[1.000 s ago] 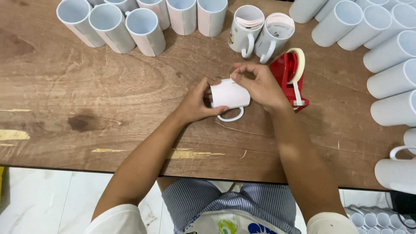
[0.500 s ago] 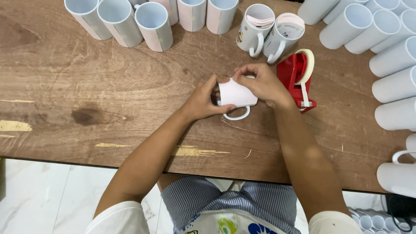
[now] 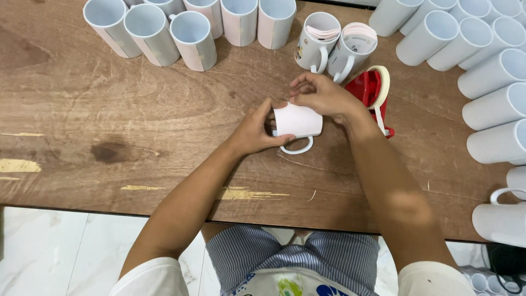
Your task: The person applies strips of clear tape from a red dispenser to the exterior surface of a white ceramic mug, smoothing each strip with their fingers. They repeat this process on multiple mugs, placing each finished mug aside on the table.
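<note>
The left hand (image 3: 256,130) covers the near end of the white paper-wrapped ceramic mug (image 3: 297,121), so its mouth cannot be seen. The right hand (image 3: 323,96) hides part of the red plastic tape dispenser (image 3: 373,93). At 3 o'clock, the plain white mugs (image 3: 496,109) run off the edge; at 12 o'clock, the row of wrapped mugs (image 3: 192,27) is cropped.

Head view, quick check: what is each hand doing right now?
Left hand: closed around the white mug lying on its side.
Right hand: fingers pinched at the mug's top edge.
</note>
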